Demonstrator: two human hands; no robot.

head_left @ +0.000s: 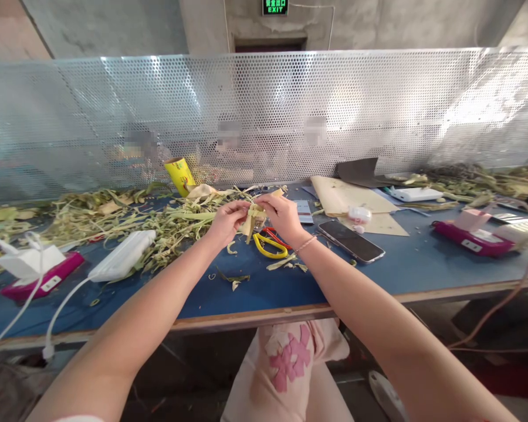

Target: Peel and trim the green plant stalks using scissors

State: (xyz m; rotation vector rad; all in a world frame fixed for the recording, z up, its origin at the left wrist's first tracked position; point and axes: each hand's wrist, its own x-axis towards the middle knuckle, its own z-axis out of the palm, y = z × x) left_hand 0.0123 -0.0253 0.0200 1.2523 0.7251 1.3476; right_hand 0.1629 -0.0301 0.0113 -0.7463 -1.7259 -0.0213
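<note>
Over the middle of the blue table, both my hands hold a small bundle of pale green dried leaf strips (251, 220). My left hand (229, 221) pinches it from the left. From the right, my right hand (282, 214), with a bracelet at the wrist, has its fingers closed on the upper part. My fingers partly cover the bundle, so its exact shape is unclear. Just below lie scissors with yellow and red handles (270, 246). A heap of similar strips (180, 220) spreads to the left, with loose scraps (235, 278) nearer the edge.
A perforated metal screen (255, 105) stands along the back, with people blurred behind it. On the table are a yellow tube (179, 174), a phone (351, 240), tan paper (347, 196), a white power bank (123, 256) with a cable, and magenta power sockets (473, 239).
</note>
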